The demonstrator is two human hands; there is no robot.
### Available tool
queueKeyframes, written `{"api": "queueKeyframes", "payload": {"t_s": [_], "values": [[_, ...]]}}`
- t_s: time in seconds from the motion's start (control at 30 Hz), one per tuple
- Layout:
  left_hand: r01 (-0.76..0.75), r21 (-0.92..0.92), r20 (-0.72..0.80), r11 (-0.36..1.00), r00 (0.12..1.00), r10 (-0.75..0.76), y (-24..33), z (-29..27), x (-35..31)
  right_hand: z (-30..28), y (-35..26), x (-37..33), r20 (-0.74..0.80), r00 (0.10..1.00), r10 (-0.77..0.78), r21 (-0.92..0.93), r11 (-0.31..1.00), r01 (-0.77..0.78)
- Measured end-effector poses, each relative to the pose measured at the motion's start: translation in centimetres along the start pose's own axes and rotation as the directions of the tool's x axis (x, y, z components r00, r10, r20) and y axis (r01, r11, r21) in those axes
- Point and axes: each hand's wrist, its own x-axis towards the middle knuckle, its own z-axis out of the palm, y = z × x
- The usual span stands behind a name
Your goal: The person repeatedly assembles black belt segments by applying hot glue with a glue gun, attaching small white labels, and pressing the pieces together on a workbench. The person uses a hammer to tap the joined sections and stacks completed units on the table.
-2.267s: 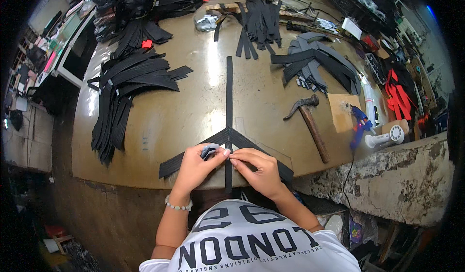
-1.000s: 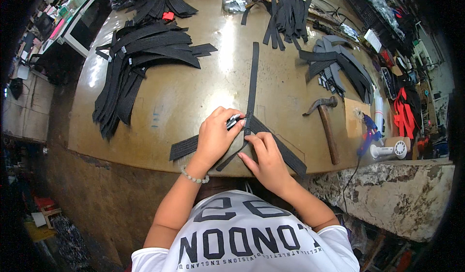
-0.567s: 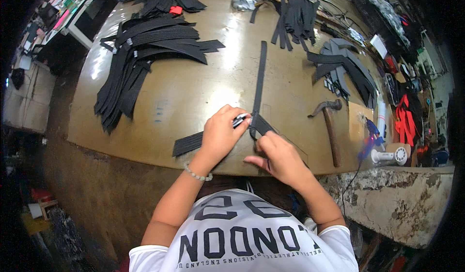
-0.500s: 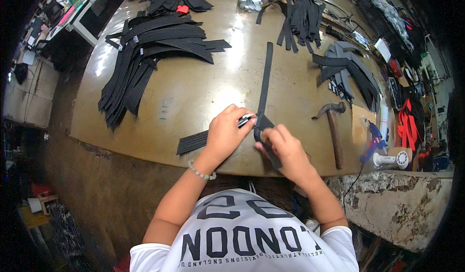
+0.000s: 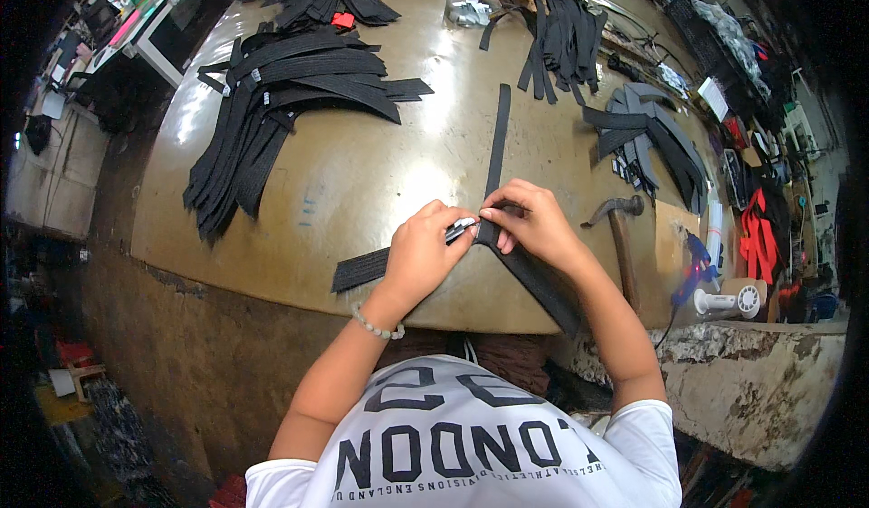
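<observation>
Black webbing straps meet between my hands near the table's front edge. A narrow strap (image 5: pixel 498 137) runs away from me, a wider strap (image 5: pixel 541 289) slants to the near right edge, and another wide end (image 5: pixel 358 271) sticks out left, under my wrist. My left hand (image 5: pixel 425 247) is closed on the straps at the joint, with a small black-and-white piece (image 5: pixel 460 228) at its fingertips whose kind I cannot make out. My right hand (image 5: pixel 532 223) pinches the strap just right of those fingertips. Its fingers partly hide the joint.
A hammer (image 5: pixel 625 254) lies right of my right forearm, with a white-and-blue hand tool (image 5: pixel 724 301) beyond it. Bundles of black straps lie at the left (image 5: pixel 262 119), far back (image 5: pixel 566 42) and right (image 5: pixel 652 137). A small red piece (image 5: pixel 343 20) sits near the back.
My right hand has moved up and slightly right, from the lower strap to beside my left fingertips. The slanting strap now stretches out to the table edge. My left hand has barely moved.
</observation>
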Motion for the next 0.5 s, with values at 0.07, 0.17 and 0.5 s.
{"api": "queueKeyframes", "payload": {"t_s": [0.07,0.17,0.5], "values": [[0.010,-0.005,0.003,1.000,1.000,-0.010,0.0,0.0,0.0,0.2,0.0,-0.1,0.000,1.000,0.017,0.003,1.000,-0.017],[-0.002,0.013,-0.008,1.000,1.000,0.002,0.2,0.0,0.0,0.3,0.3,-0.3,-0.020,0.999,0.038,0.021,0.999,-0.037],[-0.067,0.282,0.049,0.957,0.997,0.055,1.6,0.3,-0.6,0.8,-0.3,-0.4,-0.392,0.863,-0.317,-0.679,0.733,-0.039]]}}
